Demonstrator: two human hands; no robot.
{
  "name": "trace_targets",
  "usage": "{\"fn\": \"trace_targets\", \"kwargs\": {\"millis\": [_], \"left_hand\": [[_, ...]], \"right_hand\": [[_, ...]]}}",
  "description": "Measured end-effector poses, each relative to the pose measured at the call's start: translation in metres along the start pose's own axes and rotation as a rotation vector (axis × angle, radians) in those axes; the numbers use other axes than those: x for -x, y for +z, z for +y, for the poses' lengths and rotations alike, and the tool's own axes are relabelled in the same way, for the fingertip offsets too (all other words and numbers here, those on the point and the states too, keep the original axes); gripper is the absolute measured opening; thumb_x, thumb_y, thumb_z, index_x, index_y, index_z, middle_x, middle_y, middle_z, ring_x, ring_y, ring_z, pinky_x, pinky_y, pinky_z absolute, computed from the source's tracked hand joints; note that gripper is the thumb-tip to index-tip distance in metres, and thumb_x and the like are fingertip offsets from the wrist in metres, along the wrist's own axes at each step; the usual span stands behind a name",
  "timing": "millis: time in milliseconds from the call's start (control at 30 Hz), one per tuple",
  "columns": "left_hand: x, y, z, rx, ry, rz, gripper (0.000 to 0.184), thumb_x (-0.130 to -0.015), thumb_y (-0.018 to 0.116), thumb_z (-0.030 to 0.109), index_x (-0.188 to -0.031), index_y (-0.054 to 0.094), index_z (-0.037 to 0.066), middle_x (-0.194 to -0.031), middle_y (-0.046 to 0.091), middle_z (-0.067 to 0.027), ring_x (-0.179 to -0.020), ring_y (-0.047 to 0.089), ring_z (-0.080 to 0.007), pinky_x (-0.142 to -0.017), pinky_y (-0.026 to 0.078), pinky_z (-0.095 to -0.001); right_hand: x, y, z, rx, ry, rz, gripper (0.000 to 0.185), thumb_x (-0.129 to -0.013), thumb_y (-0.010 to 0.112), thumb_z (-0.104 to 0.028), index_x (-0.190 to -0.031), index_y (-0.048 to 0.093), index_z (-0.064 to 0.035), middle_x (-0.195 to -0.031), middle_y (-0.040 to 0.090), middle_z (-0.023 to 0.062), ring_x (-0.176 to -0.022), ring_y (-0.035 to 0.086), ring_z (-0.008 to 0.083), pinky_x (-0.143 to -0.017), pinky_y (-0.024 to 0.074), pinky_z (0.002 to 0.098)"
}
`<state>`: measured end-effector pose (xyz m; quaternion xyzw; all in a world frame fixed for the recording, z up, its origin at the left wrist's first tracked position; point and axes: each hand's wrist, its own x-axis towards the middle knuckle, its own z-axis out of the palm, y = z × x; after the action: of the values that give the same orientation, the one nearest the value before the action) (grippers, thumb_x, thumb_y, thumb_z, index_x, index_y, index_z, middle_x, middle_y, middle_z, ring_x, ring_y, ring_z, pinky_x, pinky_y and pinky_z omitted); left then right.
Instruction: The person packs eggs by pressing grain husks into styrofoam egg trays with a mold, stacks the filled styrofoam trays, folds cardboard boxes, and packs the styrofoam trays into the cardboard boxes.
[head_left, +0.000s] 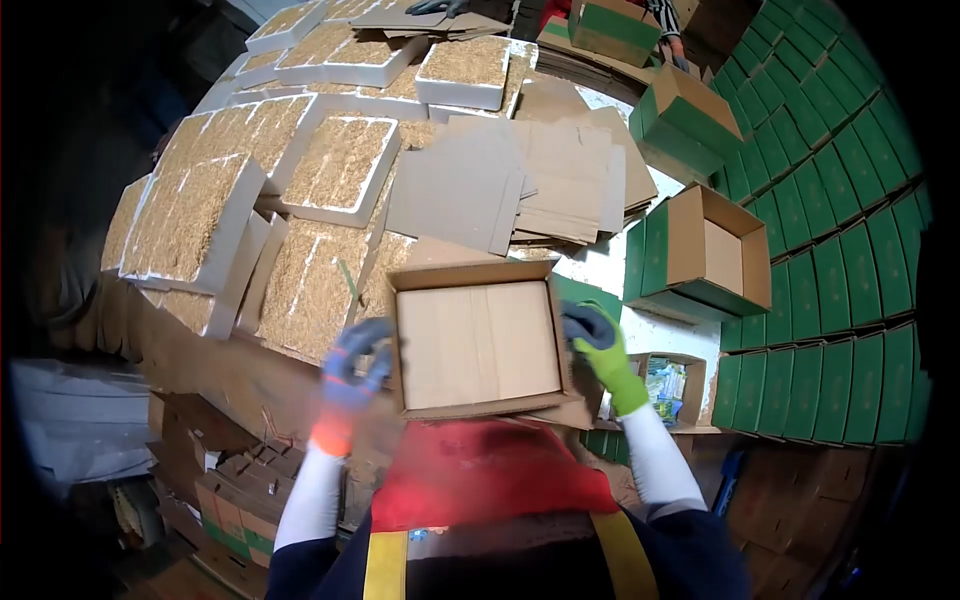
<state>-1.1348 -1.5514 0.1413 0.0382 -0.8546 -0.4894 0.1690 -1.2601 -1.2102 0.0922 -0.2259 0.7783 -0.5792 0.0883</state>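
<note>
An open cardboard box (pixel 475 272) is in front of my chest, with a flat brown cardboard piece (pixel 478 345) covering its inside. At the box's left wall is my left hand (pixel 352 372), in a grey and orange glove; it is blurred, its fingers curled against the side. My right hand (pixel 600 350), gloved in grey and lime green, grips the right wall with bent fingers. Both thumbs and fingertips are partly hidden by the box edges. Just beyond the box lie loose flat cardboard sheets (pixel 455 185).
White trays (pixel 340 165) of tan, crumbly material cover the left of the table. Green boxes (pixel 790 280) are stacked on the right, near an open green box (pixel 655 250). A carton of small packets (pixel 665 385) sits by my right forearm. Another person's gloved hand (pixel 437 7) shows at the far edge.
</note>
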Motion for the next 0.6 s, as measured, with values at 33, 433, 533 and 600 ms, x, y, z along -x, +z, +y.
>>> {"fn": "trace_targets", "kwargs": {"millis": [33,433,533,600], "left_hand": [[0.002,0.015,0.005,0.089,0.032,-0.067,0.029,-0.076,0.063,0.002,-0.105,0.064,0.006,-0.106,0.061,-0.0108,-0.101,0.057,-0.0228,-0.083,0.048,-0.0312],[0.012,0.059,-0.117,0.432,-0.752,0.01,0.063,-0.084,0.066,0.029,-0.131,0.039,-0.003,-0.131,0.044,-0.0196,-0.115,0.049,-0.0272,-0.098,0.04,-0.0383],[-0.053,0.067,-0.022,1.071,-0.643,-0.213,0.051,-0.093,0.05,0.038,-0.128,0.044,0.002,-0.127,0.051,-0.0129,-0.112,0.052,-0.0238,-0.091,0.046,-0.0369],[-0.094,0.09,-0.007,1.12,-0.66,-0.374,0.07,-0.09,0.048,0.051,-0.136,0.037,0.0,-0.136,0.044,-0.0145,-0.121,0.047,-0.0286,-0.102,0.038,-0.0398]], "right_hand": [[-0.004,0.02,-0.008,0.16,-0.098,-0.008,0.038,-0.072,0.071,-0.018,-0.108,0.064,-0.0073,-0.102,0.058,0.0073,-0.095,0.055,0.0206,-0.082,0.0445,0.0356],[-0.009,0.056,-0.046,-0.661,0.598,0.209,0.079,-0.074,0.077,-0.023,-0.137,0.034,-0.0009,-0.138,0.038,0.0124,-0.123,0.04,0.0179,-0.094,0.0415,0.0307],[-0.034,0.006,-0.059,-0.576,0.412,0.209,0.074,-0.079,0.073,-0.021,-0.137,0.033,0.0004,-0.13,0.045,0.0104,-0.118,0.044,0.0169,-0.099,0.0367,0.0281],[-0.035,-0.053,-0.051,-0.388,0.073,0.22,0.057,-0.089,0.059,-0.025,-0.135,0.038,0.0008,-0.131,0.046,0.0066,-0.119,0.042,0.0162,-0.101,0.0342,0.0281]]}}
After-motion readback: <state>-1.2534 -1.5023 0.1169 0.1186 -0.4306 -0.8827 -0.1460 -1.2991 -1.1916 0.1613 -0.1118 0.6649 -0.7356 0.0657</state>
